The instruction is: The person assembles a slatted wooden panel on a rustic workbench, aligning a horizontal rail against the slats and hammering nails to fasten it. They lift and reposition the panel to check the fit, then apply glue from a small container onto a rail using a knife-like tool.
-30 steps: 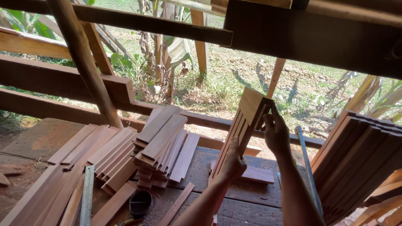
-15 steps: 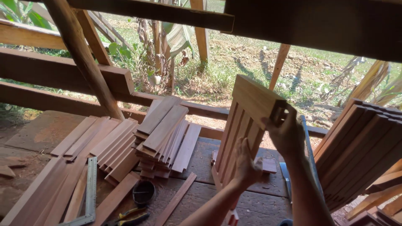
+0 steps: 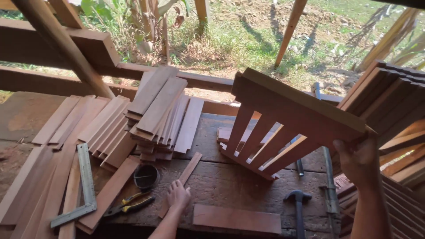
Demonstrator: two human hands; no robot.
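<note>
Worn wooden workbench (image 3: 230,186): right hand (image 3: 361,159) gripping slatted panel (image 3: 287,128), left hand (image 3: 178,194) on loose slat (image 3: 183,177).

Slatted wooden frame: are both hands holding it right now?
No. Only the right hand grips the slatted wooden frame at its corner; the left hand rests on a thin wooden strip on the workbench.

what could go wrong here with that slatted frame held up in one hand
1. The slatted frame is tilted and gripped only at its right end by the right hand; it may twist or slip from the fingers.
2. Its low corner hangs over the hammer and workbench, so a drop might crack a slat.
3. The left hand rests on a loose strip, which may slide.
</note>
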